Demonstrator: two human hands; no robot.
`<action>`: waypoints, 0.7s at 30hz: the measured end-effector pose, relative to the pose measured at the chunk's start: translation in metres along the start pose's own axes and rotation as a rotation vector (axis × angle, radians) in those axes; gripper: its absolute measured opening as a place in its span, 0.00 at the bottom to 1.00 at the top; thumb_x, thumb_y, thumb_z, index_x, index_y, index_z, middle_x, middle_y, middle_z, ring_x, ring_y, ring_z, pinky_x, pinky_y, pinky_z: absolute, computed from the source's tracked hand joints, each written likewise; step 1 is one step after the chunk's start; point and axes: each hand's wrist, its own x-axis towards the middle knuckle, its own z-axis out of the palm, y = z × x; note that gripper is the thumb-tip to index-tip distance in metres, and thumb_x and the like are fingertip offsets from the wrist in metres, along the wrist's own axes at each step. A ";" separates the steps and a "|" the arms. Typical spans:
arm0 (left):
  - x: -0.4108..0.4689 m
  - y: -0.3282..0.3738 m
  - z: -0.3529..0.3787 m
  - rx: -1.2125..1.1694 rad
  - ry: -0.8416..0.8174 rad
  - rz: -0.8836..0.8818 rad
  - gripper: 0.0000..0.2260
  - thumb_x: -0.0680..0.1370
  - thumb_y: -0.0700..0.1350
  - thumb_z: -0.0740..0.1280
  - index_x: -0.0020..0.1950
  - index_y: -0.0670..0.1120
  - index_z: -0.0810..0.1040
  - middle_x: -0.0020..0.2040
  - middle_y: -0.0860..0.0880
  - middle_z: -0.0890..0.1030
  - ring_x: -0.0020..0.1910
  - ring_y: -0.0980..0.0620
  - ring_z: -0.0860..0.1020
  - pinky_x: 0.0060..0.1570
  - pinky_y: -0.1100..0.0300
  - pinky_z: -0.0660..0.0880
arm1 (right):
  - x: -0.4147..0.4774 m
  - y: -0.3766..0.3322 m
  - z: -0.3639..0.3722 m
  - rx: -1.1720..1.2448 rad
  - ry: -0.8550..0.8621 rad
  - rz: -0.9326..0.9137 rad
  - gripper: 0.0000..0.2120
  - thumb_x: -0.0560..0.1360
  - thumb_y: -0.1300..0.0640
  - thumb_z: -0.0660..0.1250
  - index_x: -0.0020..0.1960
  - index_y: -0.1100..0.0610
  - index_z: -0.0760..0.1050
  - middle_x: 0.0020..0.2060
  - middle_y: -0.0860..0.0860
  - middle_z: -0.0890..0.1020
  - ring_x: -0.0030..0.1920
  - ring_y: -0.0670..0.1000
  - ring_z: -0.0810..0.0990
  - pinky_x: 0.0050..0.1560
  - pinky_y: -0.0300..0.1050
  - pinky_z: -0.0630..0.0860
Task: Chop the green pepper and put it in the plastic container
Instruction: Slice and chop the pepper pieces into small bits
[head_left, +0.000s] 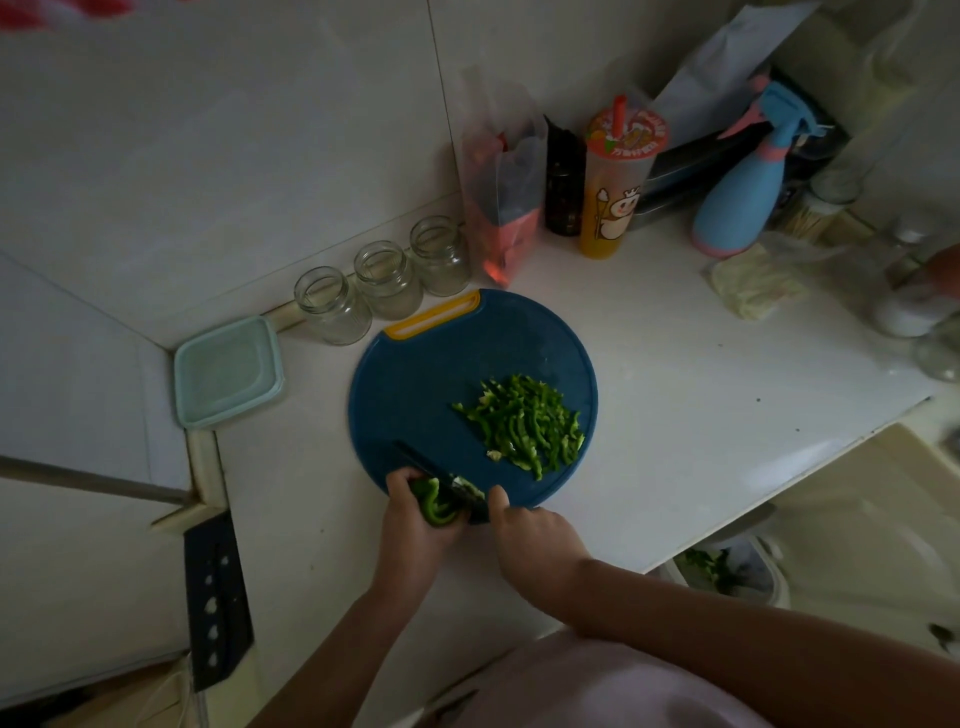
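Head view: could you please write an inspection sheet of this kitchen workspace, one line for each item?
Surface: white counter with a round blue cutting board on it.
Job's things: cut pepper strips piled on the board; uncut pepper piece at the board's near edge; dark knife over that piece; pale green plastic container left of the board, apart from it.
Clutter: three glass jars, plastic bag, drink cup and blue spray bottle along the back; dark cleaver at the near left.
Grippers: left hand holds the pepper piece; right hand grips the knife.
Cables: nothing seen.
Surroundings: white tiled wall; dim light.
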 end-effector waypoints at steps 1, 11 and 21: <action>0.000 0.000 0.001 -0.001 0.003 -0.005 0.27 0.63 0.38 0.79 0.52 0.44 0.65 0.42 0.49 0.77 0.38 0.58 0.77 0.33 0.74 0.71 | 0.001 -0.001 0.001 -0.003 -0.003 0.002 0.20 0.75 0.68 0.54 0.66 0.62 0.58 0.37 0.56 0.75 0.39 0.60 0.76 0.36 0.49 0.67; 0.000 -0.003 -0.001 -0.016 -0.027 0.026 0.27 0.64 0.38 0.78 0.54 0.46 0.65 0.45 0.49 0.77 0.41 0.59 0.77 0.36 0.75 0.71 | 0.029 -0.008 -0.002 0.186 0.010 0.108 0.16 0.80 0.62 0.53 0.66 0.62 0.59 0.51 0.61 0.79 0.51 0.62 0.79 0.42 0.50 0.71; 0.007 -0.003 0.002 0.094 -0.016 0.121 0.30 0.66 0.40 0.77 0.64 0.39 0.67 0.54 0.45 0.75 0.51 0.50 0.77 0.49 0.67 0.70 | 0.011 0.020 -0.007 0.280 0.159 0.116 0.12 0.82 0.55 0.53 0.60 0.62 0.63 0.46 0.63 0.80 0.46 0.63 0.79 0.37 0.46 0.65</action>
